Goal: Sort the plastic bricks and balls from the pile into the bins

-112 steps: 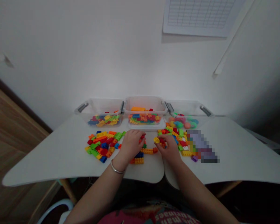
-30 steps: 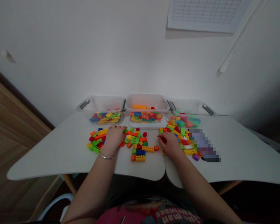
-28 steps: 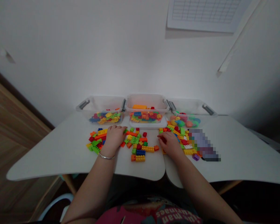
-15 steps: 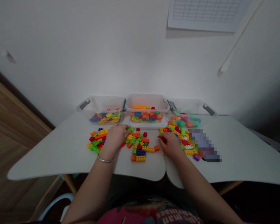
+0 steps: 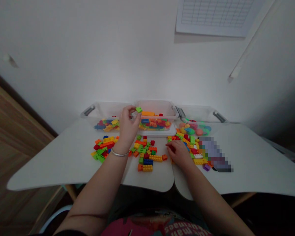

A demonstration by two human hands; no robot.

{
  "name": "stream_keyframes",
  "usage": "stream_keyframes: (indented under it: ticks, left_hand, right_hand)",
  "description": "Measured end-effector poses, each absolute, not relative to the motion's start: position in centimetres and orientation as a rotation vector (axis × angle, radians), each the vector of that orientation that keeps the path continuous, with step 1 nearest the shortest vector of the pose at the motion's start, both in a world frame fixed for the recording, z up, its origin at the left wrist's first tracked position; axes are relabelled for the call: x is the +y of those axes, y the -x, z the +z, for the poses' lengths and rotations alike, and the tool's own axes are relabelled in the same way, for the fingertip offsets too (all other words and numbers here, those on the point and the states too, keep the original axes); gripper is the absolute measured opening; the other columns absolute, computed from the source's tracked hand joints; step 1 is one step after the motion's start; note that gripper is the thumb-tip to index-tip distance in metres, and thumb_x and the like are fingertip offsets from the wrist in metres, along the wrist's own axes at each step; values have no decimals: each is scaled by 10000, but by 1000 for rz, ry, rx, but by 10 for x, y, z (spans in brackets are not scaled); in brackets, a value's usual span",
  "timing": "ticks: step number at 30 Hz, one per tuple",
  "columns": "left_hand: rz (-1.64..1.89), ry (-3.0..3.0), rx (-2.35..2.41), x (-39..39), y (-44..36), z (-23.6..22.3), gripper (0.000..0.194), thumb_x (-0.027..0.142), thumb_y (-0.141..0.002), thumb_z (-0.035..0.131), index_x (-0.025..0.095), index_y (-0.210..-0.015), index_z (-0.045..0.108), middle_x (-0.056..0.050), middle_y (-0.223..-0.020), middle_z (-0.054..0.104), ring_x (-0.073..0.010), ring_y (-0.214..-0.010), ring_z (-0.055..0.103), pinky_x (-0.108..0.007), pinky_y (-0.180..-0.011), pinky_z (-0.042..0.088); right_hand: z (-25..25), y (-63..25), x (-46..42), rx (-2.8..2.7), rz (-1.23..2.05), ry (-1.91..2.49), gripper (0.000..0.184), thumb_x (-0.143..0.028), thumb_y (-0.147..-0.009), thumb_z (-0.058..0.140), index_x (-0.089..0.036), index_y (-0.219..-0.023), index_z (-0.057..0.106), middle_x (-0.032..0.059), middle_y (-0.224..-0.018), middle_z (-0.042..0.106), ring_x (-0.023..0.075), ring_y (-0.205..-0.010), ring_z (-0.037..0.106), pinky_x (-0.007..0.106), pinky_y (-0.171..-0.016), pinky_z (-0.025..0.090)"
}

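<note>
My left hand (image 5: 129, 123) is raised at the near rim of the middle clear box (image 5: 172, 116), pinching a light green building brick (image 5: 139, 109) between thumb and fingers. Inside that box lie mixed colourful bricks (image 5: 154, 122) and a larger orange block (image 5: 147, 113). My right hand (image 5: 179, 152) rests on the table beside the right-hand brick pile (image 5: 193, 150). Its fingers are loosely bent, the thumb a little apart from them, and nothing shows between. Between my hands spreads a loose group of bricks (image 5: 145, 149).
A left clear box (image 5: 100, 109) holds more bricks; a right clear box (image 5: 201, 113) holds rounded colourful pieces. Another brick pile (image 5: 102, 149) lies left, partly behind my forearm. A pixelated flat object (image 5: 215, 154) lies right. The white table (image 5: 255, 164) has a seam near its middle.
My left hand has lifted from the bricks on the table up to the middle box, now with a light green brick in its fingers. My right hand stays where it was.
</note>
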State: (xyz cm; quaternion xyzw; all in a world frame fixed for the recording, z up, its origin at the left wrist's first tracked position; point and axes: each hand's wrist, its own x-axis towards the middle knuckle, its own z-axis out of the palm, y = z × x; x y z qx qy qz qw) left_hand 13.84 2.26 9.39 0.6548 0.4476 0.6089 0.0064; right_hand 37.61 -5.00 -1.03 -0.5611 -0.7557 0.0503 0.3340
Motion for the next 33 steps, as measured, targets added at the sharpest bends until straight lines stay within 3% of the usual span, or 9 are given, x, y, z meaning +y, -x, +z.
stream_keyframes:
  ticks: [8, 14, 19, 24, 28, 31, 33]
  left_hand:
    - [1472, -2212, 1847, 41, -153, 94, 421, 270, -856, 604, 181, -1261, 530, -94, -1012, 681, -276, -1019, 579, -421, -930, 467]
    - [1212, -2216, 2000, 41, -156, 102, 393, 298, -866, 594, 179, -1241, 584, -116, -997, 679, -297, -1097, 536, -416, -960, 457]
    - [1206, -2129, 2049, 40, -157, 106, 528, 318, -868, 595, 198, -1371, 489, -107, -980, 676, -290, -1100, 555, -393, -928, 476]
    - [1286, -2289, 1949, 43, -153, 95, 511, 294, -867, 588, 160, -1355, 514, -124, -983, 686, -311, -1060, 560, -425, -912, 479]
    - [1333, -2442, 1757, 43, -145, 91, 490, 263, -869, 567, 149, -1342, 510, -123, -1129, 684, -305, -1077, 559, -454, -965, 455]
    - [1300, -2567, 1668, 29, -136, 97, 419, 219, -875, 532, 132, -1285, 550, -138, -1225, 648, -286, -1122, 562, -450, -1011, 431]
    - [1240, -2660, 1690, 15, -132, 103, 345, 211, -882, 520, 147, -1209, 606, -137, -1175, 664, -290, -1118, 567, -459, -1003, 434]
  right_hand:
    - [-10, -375, -51, -1967, 158, 1464, 162, -155, -849, 546, -194, -921, 686, 71, -947, 703, 228, -949, 597, 389, -899, 472]
    - [-7, -374, -51, -1979, 173, 1472, 135, -161, -842, 570, -187, -907, 684, 70, -923, 701, 230, -939, 596, 381, -890, 468]
    - [-7, -375, -51, -1981, 162, 1462, 140, -154, -844, 561, -186, -903, 683, 68, -924, 703, 226, -933, 593, 373, -885, 465]
    - [-8, -375, -51, -1982, 171, 1466, 144, -163, -856, 552, -191, -898, 686, 67, -935, 705, 228, -946, 592, 377, -890, 463]
    - [-8, -375, -51, -1973, 174, 1465, 144, -161, -851, 555, -193, -899, 687, 65, -930, 706, 228, -944, 591, 379, -890, 464]
    - [-9, -376, -50, -1979, 176, 1460, 143, -165, -850, 558, -198, -899, 688, 63, -930, 707, 226, -940, 592, 381, -894, 462]
    - [-10, -376, -49, -1985, 177, 1458, 144, -166, -847, 560, -198, -902, 690, 63, -928, 707, 225, -934, 594, 380, -889, 462]
